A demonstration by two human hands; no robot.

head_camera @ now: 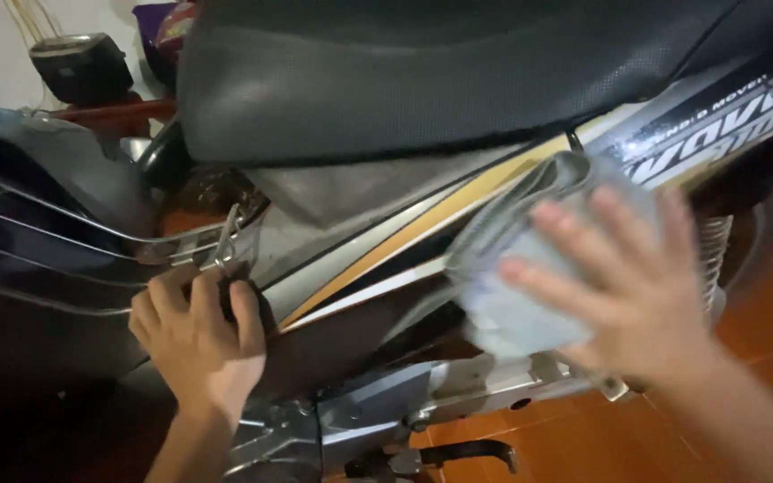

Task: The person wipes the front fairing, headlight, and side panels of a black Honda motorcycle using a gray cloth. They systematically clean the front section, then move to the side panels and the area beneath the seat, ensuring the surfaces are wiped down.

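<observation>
A view looking down at the side of a parked motorcycle [378, 259], close up, with two bare hands on its bodywork.

The right hand [637, 286] is spread wide, fingers fanned, palm pressed flat against a folded pale grey cloth [512, 268]. The cloth sits against the side panel [404, 228] just under the seat, on the right of the scene. Hand and cloth are blurred, so the cloth's weave cannot be made out; it looks soft and bunched, with a rolled fold along its upper edge. The flat open palm spreads pressure across the cloth and keeps it against the slanted panel.

The left hand [197, 335] rests lower left, fingers curled over a dark edge of the body near a thin chrome wire rack [91, 237]. It holds nothing loose; it appears to brace against the bike.

The seat [422, 72] fills the top of the frame: black, padded, with a fine dimpled grain and a gentle sheen. The side panel below is smooth glossy plastic in grey and black, crossed by diagonal stripes of yellow and white. Lower down are dull silver metal frame parts [458, 394] and a black footpeg [467, 454]. A coiled shock spring [713, 259] shows at the right. The floor [762, 331] is glossy orange-brown tile.
</observation>
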